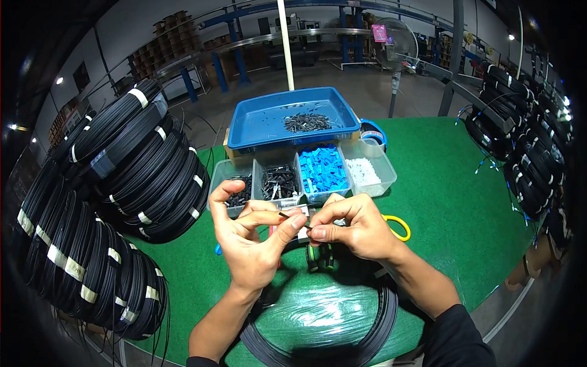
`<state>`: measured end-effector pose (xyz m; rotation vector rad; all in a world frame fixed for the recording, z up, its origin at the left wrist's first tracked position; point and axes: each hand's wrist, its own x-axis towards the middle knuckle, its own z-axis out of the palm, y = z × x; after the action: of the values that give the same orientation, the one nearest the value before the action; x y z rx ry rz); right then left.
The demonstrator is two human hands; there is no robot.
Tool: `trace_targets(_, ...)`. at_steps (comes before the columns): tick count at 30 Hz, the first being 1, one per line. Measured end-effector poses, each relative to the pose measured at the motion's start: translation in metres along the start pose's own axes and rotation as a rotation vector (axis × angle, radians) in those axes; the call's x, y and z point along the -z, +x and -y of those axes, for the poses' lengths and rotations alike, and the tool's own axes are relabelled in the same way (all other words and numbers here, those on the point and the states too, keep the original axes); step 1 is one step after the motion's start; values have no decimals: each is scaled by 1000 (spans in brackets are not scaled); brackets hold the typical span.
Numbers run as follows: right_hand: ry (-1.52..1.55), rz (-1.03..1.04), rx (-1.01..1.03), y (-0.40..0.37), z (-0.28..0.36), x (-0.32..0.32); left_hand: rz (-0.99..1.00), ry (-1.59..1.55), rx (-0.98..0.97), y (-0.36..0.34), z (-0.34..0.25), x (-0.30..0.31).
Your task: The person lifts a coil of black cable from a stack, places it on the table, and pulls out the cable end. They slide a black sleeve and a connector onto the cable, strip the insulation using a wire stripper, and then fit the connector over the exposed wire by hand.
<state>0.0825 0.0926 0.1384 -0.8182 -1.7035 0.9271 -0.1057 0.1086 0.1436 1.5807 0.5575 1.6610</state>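
Black thin piece [284, 215] held in midair
Left hand [249, 241] and right hand [362, 230] both pinch it over the tabletop [440, 171], between the blue tray [257, 122] at the far edge and the coil [389, 306] toward the near edge.

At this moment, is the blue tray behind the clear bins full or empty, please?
Partly filled: a heap of small dark pieces lies in the blue tray, while much of its floor shows bare.

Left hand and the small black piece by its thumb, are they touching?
Touching: the head view shows the left hand with the small black piece pinched between its thumb and a finger.
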Motion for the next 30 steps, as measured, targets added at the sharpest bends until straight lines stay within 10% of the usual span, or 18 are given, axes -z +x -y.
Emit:
trace_targets(9,275,104,-223,1,-7,11,-112,-174,-158,19,-16,34)
trace_targets(18,414,185,-321,-1,-4,16,349,-11,-234,21,4,27)
trace_targets(30,397,239,-331,0,-5,18,191,-131,-106,27,-14,37)
